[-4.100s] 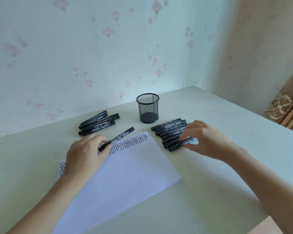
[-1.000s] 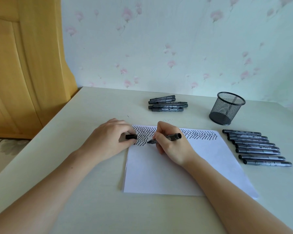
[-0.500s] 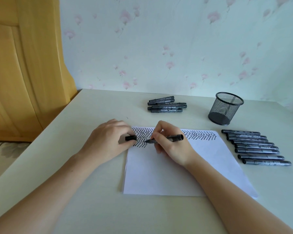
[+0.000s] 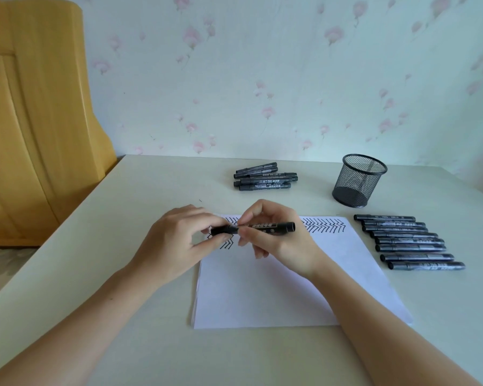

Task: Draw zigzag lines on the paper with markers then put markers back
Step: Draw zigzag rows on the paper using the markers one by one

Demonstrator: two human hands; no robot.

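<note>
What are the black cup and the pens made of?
The cup looks like black wire mesh, probably metal: light shows through its grid wall. The pens look like smooth black plastic, with a slight sheen and printed labels.

Floral wallpaper (image 4: 262, 79), wooden door (image 4: 34, 121), pale table (image 4: 123, 218)

Blk marker (image 4: 265, 226) level above zigzagged paper (image 4: 276, 288)
</note>
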